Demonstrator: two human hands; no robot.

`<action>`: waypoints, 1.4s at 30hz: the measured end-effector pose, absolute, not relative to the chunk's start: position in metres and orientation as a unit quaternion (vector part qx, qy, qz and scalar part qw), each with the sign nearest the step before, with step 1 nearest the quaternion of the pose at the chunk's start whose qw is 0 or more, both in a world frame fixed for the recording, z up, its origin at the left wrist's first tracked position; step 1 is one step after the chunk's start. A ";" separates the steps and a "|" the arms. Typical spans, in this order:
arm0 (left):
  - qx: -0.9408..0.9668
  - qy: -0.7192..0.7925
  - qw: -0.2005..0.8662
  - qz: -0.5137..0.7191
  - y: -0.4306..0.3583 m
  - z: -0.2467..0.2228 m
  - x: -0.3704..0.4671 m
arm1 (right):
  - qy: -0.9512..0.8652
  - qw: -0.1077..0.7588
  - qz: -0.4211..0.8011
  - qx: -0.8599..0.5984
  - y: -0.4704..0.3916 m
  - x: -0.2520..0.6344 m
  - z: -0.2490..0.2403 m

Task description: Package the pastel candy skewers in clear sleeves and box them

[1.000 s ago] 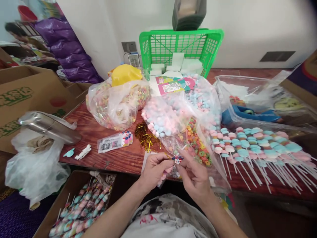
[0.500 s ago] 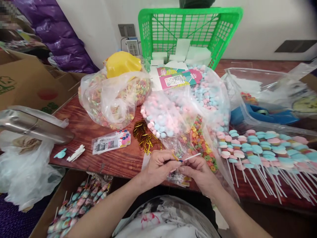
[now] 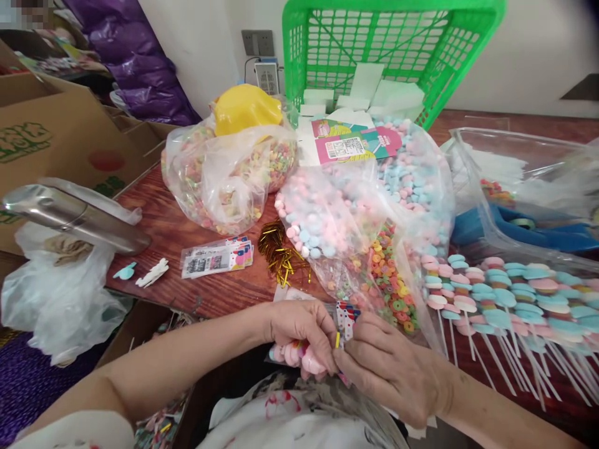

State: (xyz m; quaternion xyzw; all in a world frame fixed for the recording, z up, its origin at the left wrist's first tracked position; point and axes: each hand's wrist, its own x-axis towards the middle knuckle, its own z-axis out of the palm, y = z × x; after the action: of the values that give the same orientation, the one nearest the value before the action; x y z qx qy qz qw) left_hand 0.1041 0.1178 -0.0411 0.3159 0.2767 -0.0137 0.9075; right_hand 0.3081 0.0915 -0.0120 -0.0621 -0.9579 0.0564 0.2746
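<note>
At the table's front edge, my left hand (image 3: 302,327) closes round a clear bag of pink and blue candies (image 3: 292,354). Close beside it, my right hand (image 3: 390,362) pinches the bag's printed end (image 3: 346,317). A short gold twist tie (image 3: 337,340) shows between the fingertips of both hands. A pile of gold twist ties (image 3: 276,252) lies just beyond my left hand. Flat printed bags (image 3: 218,257) lie further left. An open bag of colourful ring candies (image 3: 390,274) is behind my right hand.
Candy skewers (image 3: 510,299) lie at the right, below a clear bin (image 3: 524,149). A green basket (image 3: 397,43) stands at the back. A steel flask (image 3: 75,218) and a carton (image 3: 60,131) are left. A bag of pink and blue candies (image 3: 309,212) sits mid-table.
The bagged candies now show under my left hand, and the white stick between the hands is no longer seen. My right hand has turned inward over the printed end. The view has shifted.
</note>
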 end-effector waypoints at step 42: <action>0.724 0.373 0.335 0.475 0.112 -0.017 0.136 | -0.842 0.373 -0.060 -0.385 0.141 0.285 -0.005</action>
State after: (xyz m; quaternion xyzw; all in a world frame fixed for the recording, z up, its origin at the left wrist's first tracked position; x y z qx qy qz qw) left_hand 0.1362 0.1124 -0.0175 0.7237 0.3728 0.4745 0.3347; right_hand 0.2849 0.1410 -0.0049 -0.3855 -0.8419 -0.0602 0.3729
